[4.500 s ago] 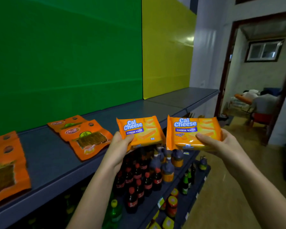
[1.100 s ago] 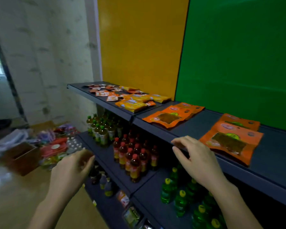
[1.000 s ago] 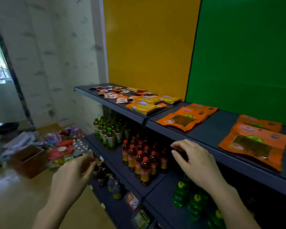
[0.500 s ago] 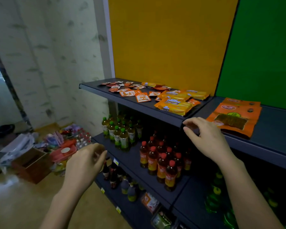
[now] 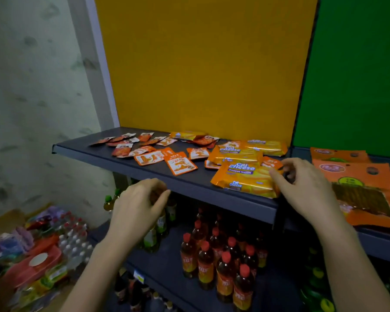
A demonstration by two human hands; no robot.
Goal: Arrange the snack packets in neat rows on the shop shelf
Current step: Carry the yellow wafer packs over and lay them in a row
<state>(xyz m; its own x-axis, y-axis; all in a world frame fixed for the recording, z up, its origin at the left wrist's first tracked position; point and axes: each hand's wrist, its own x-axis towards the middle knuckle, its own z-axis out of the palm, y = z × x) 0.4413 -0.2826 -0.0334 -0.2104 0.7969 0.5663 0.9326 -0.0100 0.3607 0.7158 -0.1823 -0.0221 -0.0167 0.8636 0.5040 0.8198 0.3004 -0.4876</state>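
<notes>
Now right hand [image 5: 306,190] curls at the end of the front wafer packet [image 5: 245,179], pinch unclear. Packet lies just left of it on the shelf [image 5: 198,177], long axis running leftward. Left hand [image 5: 137,203] empty, loosely curled, farther off, lower.

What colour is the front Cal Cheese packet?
The Cal Cheese packet is orange with whitish lettering; head view.

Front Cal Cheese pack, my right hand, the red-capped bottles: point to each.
Front Cal Cheese pack [image 5: 245,179]: head view, middle of its printed face.
Right hand [image 5: 306,188]: head view, back of the hand.
Red-capped bottles [image 5: 224,282]: head view, body of a front bottle.
</notes>
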